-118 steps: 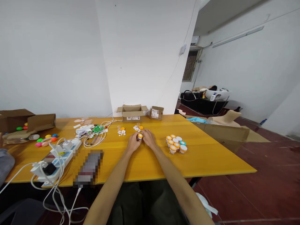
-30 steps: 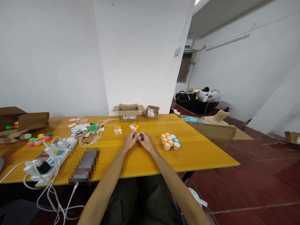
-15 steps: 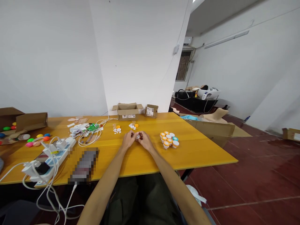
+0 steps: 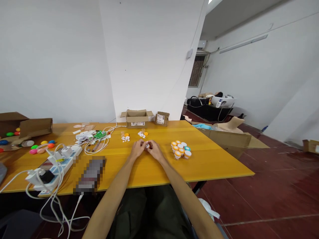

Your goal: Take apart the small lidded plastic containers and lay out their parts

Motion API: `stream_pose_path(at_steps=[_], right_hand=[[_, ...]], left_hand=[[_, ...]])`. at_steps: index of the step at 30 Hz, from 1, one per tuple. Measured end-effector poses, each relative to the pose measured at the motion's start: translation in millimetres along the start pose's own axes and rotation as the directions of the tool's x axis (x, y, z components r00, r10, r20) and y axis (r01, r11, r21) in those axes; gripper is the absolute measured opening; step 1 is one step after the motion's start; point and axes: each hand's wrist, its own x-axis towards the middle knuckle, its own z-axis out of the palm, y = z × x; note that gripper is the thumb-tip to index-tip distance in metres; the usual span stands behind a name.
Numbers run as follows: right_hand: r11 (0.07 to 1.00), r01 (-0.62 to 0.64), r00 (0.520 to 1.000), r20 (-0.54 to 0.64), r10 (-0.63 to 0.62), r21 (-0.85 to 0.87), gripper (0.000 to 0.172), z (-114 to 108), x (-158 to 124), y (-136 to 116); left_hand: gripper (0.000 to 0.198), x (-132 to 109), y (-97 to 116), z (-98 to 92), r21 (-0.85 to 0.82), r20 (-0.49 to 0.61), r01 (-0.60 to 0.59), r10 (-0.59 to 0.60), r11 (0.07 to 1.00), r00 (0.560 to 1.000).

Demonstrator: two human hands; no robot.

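My left hand (image 4: 137,148) and my right hand (image 4: 154,150) meet over the middle of the table, fingers closed around one small whitish jar (image 4: 148,145). Most of it is hidden by the fingertips, so its exact shape does not show. Beyond my hands lie two groups of loose parts: white discs (image 4: 126,138) with an orange ring (image 4: 127,134) and a clear cup (image 4: 122,133), then more white discs (image 4: 142,134) with another orange ring (image 4: 146,133). To the right of my right hand stands a cluster of several small clear jars (image 4: 181,151) with orange, white and teal lids.
An open cardboard box (image 4: 137,120) and a smaller carton (image 4: 161,119) stand against the wall. On the left are a power strip (image 4: 65,167) with cables, a blurred phone (image 4: 91,174), a green circuit board (image 4: 100,134), and coloured balls (image 4: 41,147) beside a box.
The view has shifted slightly, so everything sits a little differently in the picture. Both hands stay together on the small jar, with only slight finger movement.
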Motion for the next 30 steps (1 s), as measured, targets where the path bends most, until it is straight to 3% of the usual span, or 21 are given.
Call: stream_pose_path(at_steps=[8, 15, 23, 26, 30], right_hand=[[0.999, 0.024, 1.000, -0.006, -0.024, -0.033, 0.017, -4.5, -1.8, -10.3], [0.995, 0.024, 0.999, -0.027, -0.026, -0.093, 0.017, -6.6, -3.6, -20.8], [0.990, -0.042, 0.966, -0.257, 0.006, -0.138, 0.014, -5.4, -3.7, -23.1], [0.994, -0.037, 0.946, -0.323, 0.001, -0.107, 0.012, -4.7, -2.8, -23.1], [0.996, -0.008, 0.939, -0.344, -0.021, -0.084, 0.011, -4.0, -1.9, -22.8]], left_hand=[[0.044, 1.0, 1.3, 0.6, 0.104, -0.084, 0.073, -0.065, 0.992, 0.994], [0.044, -1.4, 10.4, -2.8, 0.034, -0.108, 0.048, -0.044, 0.998, 0.993], [0.029, -3.9, 22.6, -8.8, 0.080, -0.243, 0.066, -0.045, 0.995, 0.969], [0.024, -4.1, 21.5, -8.9, 0.135, -0.218, 0.077, -0.046, 0.988, 0.975], [0.018, -3.1, 17.5, -5.5, 0.235, -0.044, 0.086, -0.078, 0.968, 0.996]])
